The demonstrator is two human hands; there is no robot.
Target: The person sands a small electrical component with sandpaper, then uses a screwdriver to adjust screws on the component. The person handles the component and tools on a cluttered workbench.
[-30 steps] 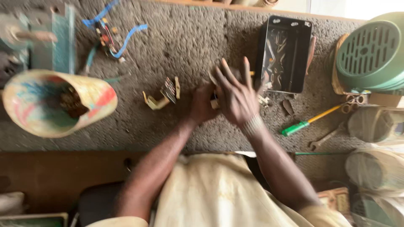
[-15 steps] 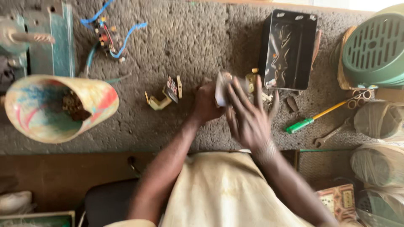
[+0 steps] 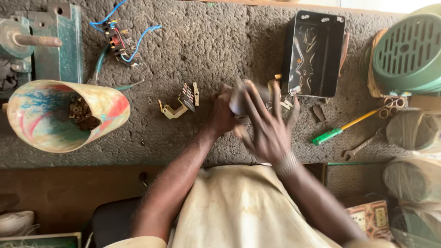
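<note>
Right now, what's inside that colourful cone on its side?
Inside the cone sits a dark brown clump of small parts, too indistinct to identify. Its wall covers whatever lies deeper.

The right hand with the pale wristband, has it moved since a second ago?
Yes. The right hand has dropped down from near the black rectangular metal tray toward the bench edge, fingers spread and blurred.

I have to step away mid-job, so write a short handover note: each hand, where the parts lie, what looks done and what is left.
Left hand: closed round a small pale part.
Right hand: blurred, fingers spread over that part, holding nothing I can make out.
Brass contact pieces lie loose on the bench mat; open black box beyond; green-handled screwdriver lies unused.
Done: cannot tell. Left: loose pieces remain unfitted.
</note>
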